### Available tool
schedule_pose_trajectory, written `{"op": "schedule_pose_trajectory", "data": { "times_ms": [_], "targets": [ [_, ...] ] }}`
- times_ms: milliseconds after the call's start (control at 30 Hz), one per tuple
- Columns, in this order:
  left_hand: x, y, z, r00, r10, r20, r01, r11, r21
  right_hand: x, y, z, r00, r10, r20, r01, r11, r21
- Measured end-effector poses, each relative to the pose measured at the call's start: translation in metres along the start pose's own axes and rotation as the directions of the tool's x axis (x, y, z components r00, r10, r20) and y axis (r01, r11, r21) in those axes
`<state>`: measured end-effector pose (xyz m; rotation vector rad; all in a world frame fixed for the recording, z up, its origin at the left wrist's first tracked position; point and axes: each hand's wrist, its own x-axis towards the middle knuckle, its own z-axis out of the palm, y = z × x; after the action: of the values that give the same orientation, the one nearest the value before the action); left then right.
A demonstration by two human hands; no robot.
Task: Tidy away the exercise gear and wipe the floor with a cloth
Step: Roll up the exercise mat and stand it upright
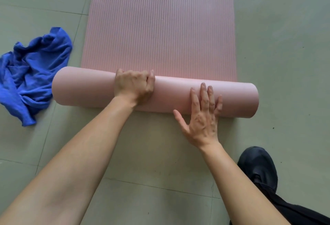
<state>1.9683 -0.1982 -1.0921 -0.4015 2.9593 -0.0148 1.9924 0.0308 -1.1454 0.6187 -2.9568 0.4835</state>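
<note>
A black shoe stands nearest on the tiled floor. The right hand presses flat, fingers spread, against the near side of the half-rolled pink mat. The left hand curls over the roll's top. The mat's unrolled part stretches away beyond. A crumpled blue cloth lies just beside the roll's left end.

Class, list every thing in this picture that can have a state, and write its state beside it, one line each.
pink mat: partly rolled, the far part flat on the floor
roll: lying across the mat's near end
blue cloth: crumpled on the floor left of the mat, not held
left hand: fingers curled over the roll
right hand: fingers straight and spread, pressing the roll
black shoe: on the floor at the right
</note>
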Motion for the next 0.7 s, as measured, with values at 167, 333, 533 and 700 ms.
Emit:
{"op": "schedule_pose_trajectory", "data": {
  "times_ms": [167,333,533,700],
  "targets": [
    [0.002,0.001,0.001,0.946,-0.01,0.324,0.014,1.0,-0.01,-0.002,0.001,-0.006,0.995,-0.05,-0.081,0.048,0.999,-0.024],
    [-0.03,-0.006,0.022,0.917,-0.15,0.37,0.214,0.967,-0.138,0.011,-0.005,-0.004,0.995,-0.082,0.049,0.083,0.996,-0.012],
    [-0.08,0.007,0.025,0.953,-0.189,-0.236,0.132,0.963,-0.236,0.078,-0.014,-0.002,1.0,-0.006,-0.013,0.006,0.999,-0.036],
    [-0.078,0.017,0.045,0.987,-0.094,-0.129,0.08,0.991,-0.111,0.065,-0.017,-0.016,0.972,0.045,-0.231,-0.021,0.994,0.104]
  ]
}}
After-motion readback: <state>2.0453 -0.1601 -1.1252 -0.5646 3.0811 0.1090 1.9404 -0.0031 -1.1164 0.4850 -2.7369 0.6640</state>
